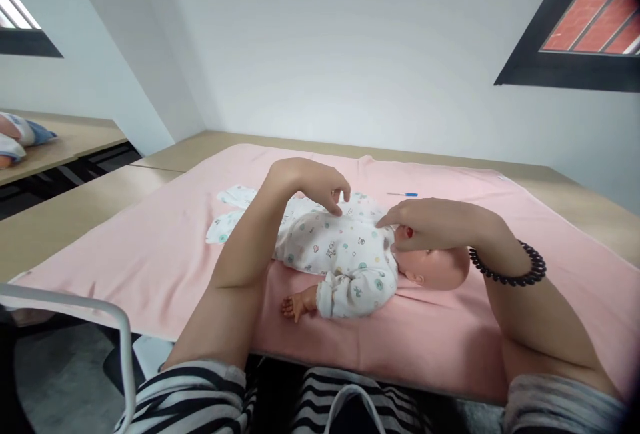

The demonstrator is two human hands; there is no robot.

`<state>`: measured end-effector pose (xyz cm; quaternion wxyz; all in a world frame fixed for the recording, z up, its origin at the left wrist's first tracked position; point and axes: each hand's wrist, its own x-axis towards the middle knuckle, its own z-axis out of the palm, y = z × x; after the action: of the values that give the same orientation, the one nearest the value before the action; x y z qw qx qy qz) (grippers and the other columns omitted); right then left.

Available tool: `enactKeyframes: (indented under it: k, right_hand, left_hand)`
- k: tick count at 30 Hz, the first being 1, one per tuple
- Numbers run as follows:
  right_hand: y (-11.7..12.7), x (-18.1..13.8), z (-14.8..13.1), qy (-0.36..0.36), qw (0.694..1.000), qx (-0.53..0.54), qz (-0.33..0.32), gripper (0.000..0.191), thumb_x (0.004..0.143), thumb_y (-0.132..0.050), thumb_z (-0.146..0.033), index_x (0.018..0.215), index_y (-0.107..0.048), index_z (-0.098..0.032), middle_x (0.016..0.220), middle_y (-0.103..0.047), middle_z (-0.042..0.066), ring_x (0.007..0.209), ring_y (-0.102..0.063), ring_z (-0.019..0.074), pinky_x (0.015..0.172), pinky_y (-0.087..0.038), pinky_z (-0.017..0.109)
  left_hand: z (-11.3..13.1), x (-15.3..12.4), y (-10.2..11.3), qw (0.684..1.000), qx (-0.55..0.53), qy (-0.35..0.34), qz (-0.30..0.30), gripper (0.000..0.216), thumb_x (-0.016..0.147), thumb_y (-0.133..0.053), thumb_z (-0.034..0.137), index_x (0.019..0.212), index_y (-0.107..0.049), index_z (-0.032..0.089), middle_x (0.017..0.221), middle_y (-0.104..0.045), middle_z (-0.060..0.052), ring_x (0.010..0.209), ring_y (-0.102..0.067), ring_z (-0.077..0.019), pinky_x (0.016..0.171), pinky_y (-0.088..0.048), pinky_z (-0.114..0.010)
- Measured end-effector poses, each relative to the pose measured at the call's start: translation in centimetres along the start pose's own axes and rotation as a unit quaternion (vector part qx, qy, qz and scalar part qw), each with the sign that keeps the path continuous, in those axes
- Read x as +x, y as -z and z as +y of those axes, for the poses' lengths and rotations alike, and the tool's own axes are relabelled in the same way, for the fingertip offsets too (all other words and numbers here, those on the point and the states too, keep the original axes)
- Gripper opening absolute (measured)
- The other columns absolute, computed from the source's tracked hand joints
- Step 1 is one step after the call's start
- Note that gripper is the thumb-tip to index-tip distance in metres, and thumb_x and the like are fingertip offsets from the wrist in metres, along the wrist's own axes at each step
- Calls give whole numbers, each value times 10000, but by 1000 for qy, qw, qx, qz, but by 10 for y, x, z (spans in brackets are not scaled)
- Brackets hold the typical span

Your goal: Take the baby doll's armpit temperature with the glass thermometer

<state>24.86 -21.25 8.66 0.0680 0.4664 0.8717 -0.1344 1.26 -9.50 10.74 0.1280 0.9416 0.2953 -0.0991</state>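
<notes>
A baby doll lies on its back on a pink cloth, its head to the right and its legs to the left. It wears a white romper with small printed figures. Over the doll's chest hovers my left hand, thumb and fingers curved and apart, nothing visible between them. My right hand is at the collar and in front of the doll's face, with the index finger and thumb spread apart. It partly covers the face. Whether the fingertips touch the fabric I cannot tell.
A blue-capped pen lies on the cloth beyond the doll. The cloth covers a wooden table against a white wall. On another table at left lies a second doll, partly in view. A grey metal frame curves at lower left.
</notes>
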Motion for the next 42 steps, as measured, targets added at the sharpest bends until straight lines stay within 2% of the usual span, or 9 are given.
enactKeyframes:
  k: [3,6,11,16,21,26,33,39,42]
  right_hand:
    - [-11,-5,2,-17,1000,-9,16,282,901,-533,-444,1070,-606,-230,850,-655,27,722,-586,195,630,-384,302]
    - [-25,-7,-1,-44,997,-6,56,302,922,-527,-465,1088,-541,-213,777,-618,14,677,-550,189,605,-362,296]
    - [-43,-6,0,-88,987,22,130,228,920,-534,-392,1048,-522,-204,786,-626,14,738,-567,190,621,-357,292]
    - [-38,-4,5,-103,984,63,128,125,926,-503,-349,947,-541,-231,742,-600,-21,669,-526,153,588,-342,281]
    - [-37,1,1,-85,989,46,116,236,939,-441,-306,825,-630,-222,713,-602,-1,645,-505,150,599,-318,305]
    - [-45,4,6,-101,984,65,134,217,902,-486,-321,864,-677,-227,743,-620,5,639,-512,153,599,-340,304]
    - [-44,7,11,-80,983,73,145,216,859,-531,-312,876,-720,-210,790,-635,32,686,-543,168,644,-367,305]
    - [-42,7,10,-65,985,85,136,233,875,-521,-319,790,-705,-203,805,-638,39,677,-542,165,655,-370,305]
    - [-42,8,11,-63,984,92,138,235,871,-527,-318,835,-732,-208,821,-647,44,693,-553,173,667,-381,309]
  left_hand:
    - [14,18,-15,990,-6,-135,36,345,837,-653,397,1150,-697,258,1098,-732,-37,950,-652,-203,780,-460,-283]
    - [28,38,-41,974,-41,-214,67,234,887,-593,318,1069,-690,208,1030,-720,-55,921,-642,-201,780,-460,-302]
    - [28,50,-91,961,-79,-210,159,163,910,-550,288,1000,-643,188,912,-672,-53,851,-609,-203,791,-466,-334]
    - [25,41,-119,944,-129,-172,252,203,955,-486,302,1071,-624,208,1048,-698,-59,1019,-621,-220,950,-461,-369]
    - [28,39,-128,938,-159,-123,283,148,923,-514,302,1026,-580,218,1020,-689,-41,964,-630,-203,878,-492,-353]
    - [25,43,-132,930,-155,-151,297,111,908,-524,271,971,-599,220,1019,-702,-39,990,-632,-204,944,-487,-363]
    - [23,46,-136,920,-155,-179,313,189,874,-525,206,1003,-663,211,1063,-734,-39,1063,-643,-210,998,-494,-365]
    - [24,44,-136,920,-176,-158,313,226,866,-520,190,1016,-688,213,1073,-749,-35,1044,-671,-197,967,-511,-342]
    - [24,44,-135,919,-208,-148,300,202,858,-544,206,1034,-643,220,1055,-738,-27,1020,-680,-188,934,-523,-331]
